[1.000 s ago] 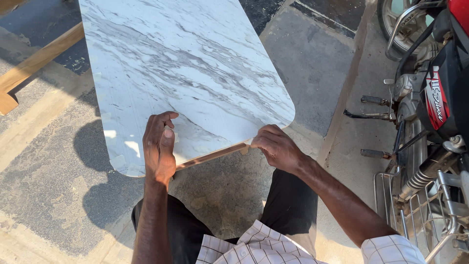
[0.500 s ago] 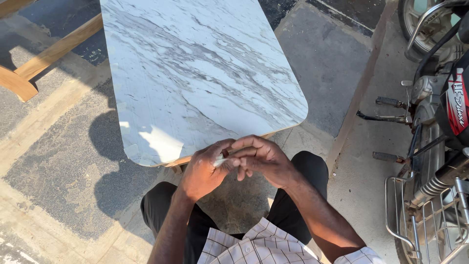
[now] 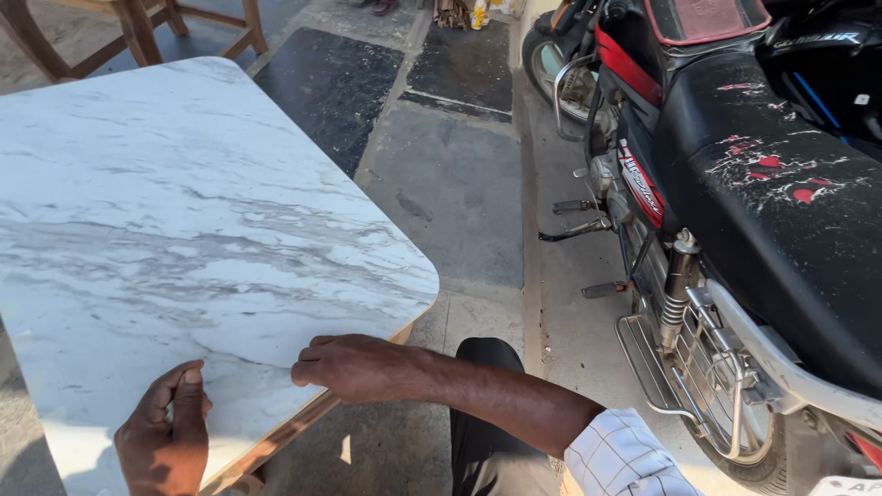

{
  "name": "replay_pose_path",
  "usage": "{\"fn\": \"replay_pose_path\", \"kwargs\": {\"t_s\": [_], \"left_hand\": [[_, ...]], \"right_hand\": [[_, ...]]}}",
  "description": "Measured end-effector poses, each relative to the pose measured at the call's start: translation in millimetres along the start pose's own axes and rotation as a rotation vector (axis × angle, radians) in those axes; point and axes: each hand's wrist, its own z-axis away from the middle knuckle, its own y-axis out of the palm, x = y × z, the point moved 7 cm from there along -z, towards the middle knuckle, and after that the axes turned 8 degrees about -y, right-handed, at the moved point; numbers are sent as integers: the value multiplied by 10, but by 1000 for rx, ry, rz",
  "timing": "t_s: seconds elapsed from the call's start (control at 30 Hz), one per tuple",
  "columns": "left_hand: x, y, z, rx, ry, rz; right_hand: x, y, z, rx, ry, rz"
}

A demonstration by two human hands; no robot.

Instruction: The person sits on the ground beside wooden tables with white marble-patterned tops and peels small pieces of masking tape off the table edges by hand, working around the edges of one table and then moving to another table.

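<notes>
Parting again: half a second ago meeting knuckle to knuckle at the near edge of the marble-patterned panel (image 3: 184, 239), now lying well apart along that same edge.

Left hand (image 3: 165, 441) sitting toward the near left stretch of the edge, thumb pressing flat on the white veined face, the remaining fingers bending down out of sight, seemingly clasping the rim. Right hand (image 3: 354, 367) resting further along, just short of the rounded near right corner, fingers curling in narrow against the top where it meets the wooden edge strip (image 3: 276, 441); impossible to tell whether pinching anything beneath them.

Panel lying flat and tilted little, filling the left of the view, its near edge touching both hands, a checked sleeve (image 3: 625, 455) and dark trousers (image 3: 482, 367) showing just beyond that corner.

View swinging to the right as well, bringing a red and black motorcycle (image 3: 735, 184) much further in, standing on the paved floor (image 3: 450, 184) beside the panel but apart from it.

Judging from the spread, working along the wooden edge rather than at one spot, and moving toward the corner.
</notes>
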Motion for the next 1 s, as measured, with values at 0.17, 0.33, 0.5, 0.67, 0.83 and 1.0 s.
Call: {"fn": "replay_pose_path", "kwargs": {"t_s": [0.17, 0.33, 0.5, 0.67, 0.83, 1.0], "left_hand": [[1163, 342, -472, 88, -190, 101], [1549, 517, -810, 211, -265, -7], [1195, 292, -360, 79, -242, 56], [824, 172, -241, 110, -110, 14], [917, 199, -251, 82, -78, -57], [685, 132, -134, 76, -41, -14]], "right_hand": [[15, 2, 41, -87, -76, -144], [-55, 47, 47, 2, -32, -239], [-59, 19, 69, -77, -61, -166], [-105, 12, 199, -136, -73, -318], [25, -32, 301, -208, -148, -142], [188, -8, 419, -341, -138, 162]]}}
